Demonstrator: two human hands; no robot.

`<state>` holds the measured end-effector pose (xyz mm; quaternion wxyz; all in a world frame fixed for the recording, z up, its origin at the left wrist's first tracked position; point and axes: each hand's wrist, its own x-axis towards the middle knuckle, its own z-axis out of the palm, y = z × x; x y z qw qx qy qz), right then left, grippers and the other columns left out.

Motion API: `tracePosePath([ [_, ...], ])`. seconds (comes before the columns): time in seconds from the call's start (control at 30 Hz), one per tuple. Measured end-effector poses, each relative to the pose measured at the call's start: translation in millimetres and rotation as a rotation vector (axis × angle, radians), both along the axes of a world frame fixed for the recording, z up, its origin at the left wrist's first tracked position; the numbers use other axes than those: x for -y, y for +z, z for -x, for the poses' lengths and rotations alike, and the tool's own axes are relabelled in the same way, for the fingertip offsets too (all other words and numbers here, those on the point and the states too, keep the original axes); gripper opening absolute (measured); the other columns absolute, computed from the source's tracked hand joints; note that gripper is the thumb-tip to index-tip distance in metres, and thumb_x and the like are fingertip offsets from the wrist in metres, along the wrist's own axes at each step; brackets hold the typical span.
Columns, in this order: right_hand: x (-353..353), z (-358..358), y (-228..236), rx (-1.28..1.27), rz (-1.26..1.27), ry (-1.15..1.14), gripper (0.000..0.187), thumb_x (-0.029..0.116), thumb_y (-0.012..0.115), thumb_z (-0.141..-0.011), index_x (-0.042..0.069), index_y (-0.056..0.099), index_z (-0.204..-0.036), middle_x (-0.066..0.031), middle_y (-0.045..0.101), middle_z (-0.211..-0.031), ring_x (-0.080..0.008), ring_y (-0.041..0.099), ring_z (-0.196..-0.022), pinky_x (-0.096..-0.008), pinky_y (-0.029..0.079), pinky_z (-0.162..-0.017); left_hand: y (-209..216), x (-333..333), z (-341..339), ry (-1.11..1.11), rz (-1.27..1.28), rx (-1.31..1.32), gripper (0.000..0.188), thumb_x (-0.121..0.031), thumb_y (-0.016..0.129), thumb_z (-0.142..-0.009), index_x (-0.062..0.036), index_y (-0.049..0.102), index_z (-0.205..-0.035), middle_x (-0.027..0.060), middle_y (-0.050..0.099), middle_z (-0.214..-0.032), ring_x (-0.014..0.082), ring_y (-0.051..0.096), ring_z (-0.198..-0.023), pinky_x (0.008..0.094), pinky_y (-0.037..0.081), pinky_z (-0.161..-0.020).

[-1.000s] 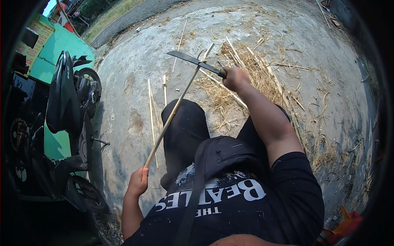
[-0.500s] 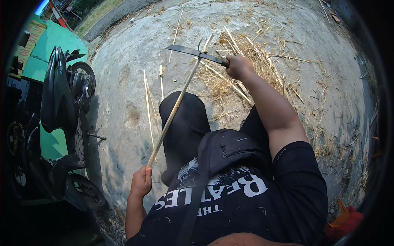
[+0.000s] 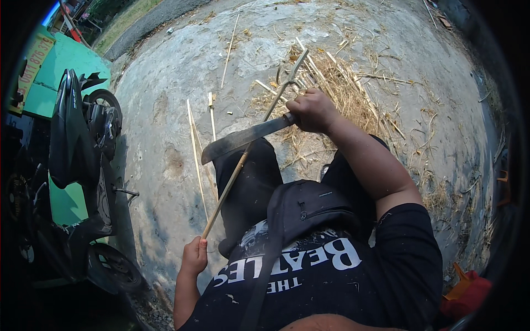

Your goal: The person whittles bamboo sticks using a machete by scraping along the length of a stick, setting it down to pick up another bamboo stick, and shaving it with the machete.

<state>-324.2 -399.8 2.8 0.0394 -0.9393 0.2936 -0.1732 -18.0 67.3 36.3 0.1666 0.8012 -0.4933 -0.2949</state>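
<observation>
My left hand (image 3: 194,255) is closed around the lower end of a long thin bamboo stick (image 3: 227,189). The stick slants up and away to the right, across my raised left knee. A curled sliver (image 3: 280,74) hangs near its far end. In my right hand (image 3: 314,112) is the handle of a machete (image 3: 241,139), gripped in a fist. Its broad dark blade points left and crosses over the stick just above my knee. Whether the edge touches the stick I cannot tell.
A heap of straw-coloured shavings and strips (image 3: 345,88) lies on the concrete ahead to the right. Thin strips (image 3: 194,146) lie left of my knee, with another strip (image 3: 230,51) farther off. On the left stands a black motorbike (image 3: 83,138) beside a green wall (image 3: 74,58).
The machete has come down the stick toward me, from near its far end to above my knee, and its blade has turned. My left hand keeps its hold on the stick's lower end.
</observation>
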Motion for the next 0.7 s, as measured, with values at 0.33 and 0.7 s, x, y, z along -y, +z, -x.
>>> tracePosePath([
  [0.33,2.8,14.1,8.1,0.149,-0.456,-0.415,0.017,0.026,0.070,-0.085,0.014,0.069,-0.097,-0.0152,0.072,-0.088,-0.0372,0.071,-0.085,-0.0480,0.055,-0.075,-21.6,-24.4,-25.9,0.166,-0.107,-0.199,0.041,-0.036,0.056,-0.107,-0.0008,0.054,-0.086,0.0116,0.057,-0.067,0.0184,0.056,-0.064,0.0388,0.044,-0.059],
  [0.7,15.3,22.5,-11.8,0.451,-0.825,-0.301,0.043,0.037,0.077,-0.083,0.005,0.069,-0.111,-0.0093,0.071,-0.093,-0.0213,0.066,-0.082,-0.0366,0.052,-0.077,-33.2,78.0,9.9,0.095,-0.027,-0.585,0.027,-0.028,0.057,-0.107,-0.0010,0.059,-0.109,0.0070,0.067,-0.086,0.0113,0.062,-0.075,0.0276,0.051,-0.068],
])
